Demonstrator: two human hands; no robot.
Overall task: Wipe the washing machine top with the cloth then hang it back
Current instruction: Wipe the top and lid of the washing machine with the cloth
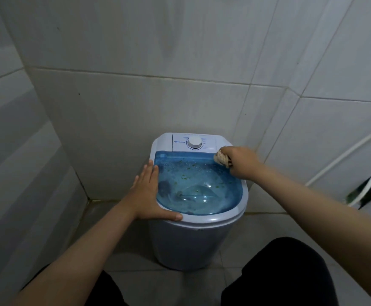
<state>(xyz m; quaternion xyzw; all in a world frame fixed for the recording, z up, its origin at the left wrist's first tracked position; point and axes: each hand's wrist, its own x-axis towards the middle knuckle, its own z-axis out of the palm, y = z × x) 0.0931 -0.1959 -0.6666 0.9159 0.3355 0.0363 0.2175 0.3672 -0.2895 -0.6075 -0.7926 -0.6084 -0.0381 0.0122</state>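
While your left hand [151, 193] lies flat, fingers spread, at the 9 o'clock rim, your right hand [242, 161] clenches a balled beige cloth [221, 158] at 2 o'clock on the glossy blue translucent lid [199, 184] of the washing machine [193, 239]; green specks unidentifiable.

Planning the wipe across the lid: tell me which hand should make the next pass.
Right. The right hand already grips the bunched cloth at the blue lid's far right corner. The left hand lies flat and empty on the near left rim, probably steadying the washing machine.
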